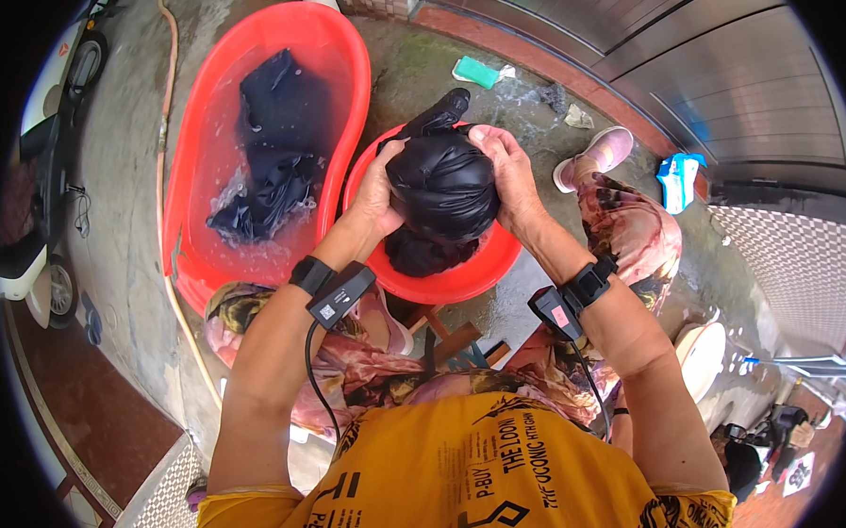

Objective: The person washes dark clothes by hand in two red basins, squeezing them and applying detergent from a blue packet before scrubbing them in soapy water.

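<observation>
A black wet garment bulges into a rounded, puffed shape between my two hands. My left hand grips its left side and my right hand grips its upper right edge. Both hold it over a small round red basin, and its lower folds hang down into the basin. A twisted end of the cloth pokes out past the far rim. Left of the basin stands a large red plastic tub of cloudy water, with a dark garment partly under the surface.
A hose runs along the tub's left side. Beyond the basin, a green soap bar or sponge lies on wet concrete near a metal door. A blue and white packet sits at right. Parked vehicles stand at far left.
</observation>
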A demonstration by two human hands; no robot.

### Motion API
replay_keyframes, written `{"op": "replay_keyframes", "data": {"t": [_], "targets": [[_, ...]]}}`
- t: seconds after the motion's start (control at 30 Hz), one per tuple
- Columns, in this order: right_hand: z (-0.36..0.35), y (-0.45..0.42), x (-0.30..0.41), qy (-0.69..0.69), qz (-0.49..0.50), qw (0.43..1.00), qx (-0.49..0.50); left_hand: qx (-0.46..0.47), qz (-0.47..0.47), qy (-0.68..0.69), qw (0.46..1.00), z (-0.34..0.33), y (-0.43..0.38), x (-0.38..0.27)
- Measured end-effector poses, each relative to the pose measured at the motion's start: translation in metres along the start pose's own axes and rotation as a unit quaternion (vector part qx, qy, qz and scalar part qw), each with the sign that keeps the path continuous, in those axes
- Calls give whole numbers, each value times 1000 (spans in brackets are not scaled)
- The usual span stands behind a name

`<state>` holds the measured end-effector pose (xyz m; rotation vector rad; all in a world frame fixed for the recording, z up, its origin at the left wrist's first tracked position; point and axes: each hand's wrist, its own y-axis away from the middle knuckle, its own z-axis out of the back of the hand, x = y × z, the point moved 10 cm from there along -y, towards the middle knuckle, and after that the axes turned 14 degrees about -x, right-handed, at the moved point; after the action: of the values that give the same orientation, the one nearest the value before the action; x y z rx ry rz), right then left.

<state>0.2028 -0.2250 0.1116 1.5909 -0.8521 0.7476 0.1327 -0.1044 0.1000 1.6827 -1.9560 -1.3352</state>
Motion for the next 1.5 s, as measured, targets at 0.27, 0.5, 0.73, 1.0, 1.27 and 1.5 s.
{"op": "replay_keyframes", "data": {"t": [0.27, 0.5, 0.73, 1.0, 1.27, 1.5], "targets": [[-31, 34, 65, 107, 275, 945, 140, -31, -17, -42, 999, -4, -2, -8], [-31, 13, 36, -46, 76, 988, 123, -7, -211, -72, 975, -28, 23, -34], [-29, 21, -3, -187, -148, 968, 73, 32, -445, -294, 845, -63, 56, -66], [-45, 43, -31, -313, -341, 867, 184, 122, -625, -479, 605, -85, 70, -56], [-42, 32, -37, -276, -363, 871, 182, 94, -627, -470, 614, -77, 55, -50], [-24, 9, -14, -148, -235, 957, 84, -15, -173, -88, 981, -22, -31, -15]]}}
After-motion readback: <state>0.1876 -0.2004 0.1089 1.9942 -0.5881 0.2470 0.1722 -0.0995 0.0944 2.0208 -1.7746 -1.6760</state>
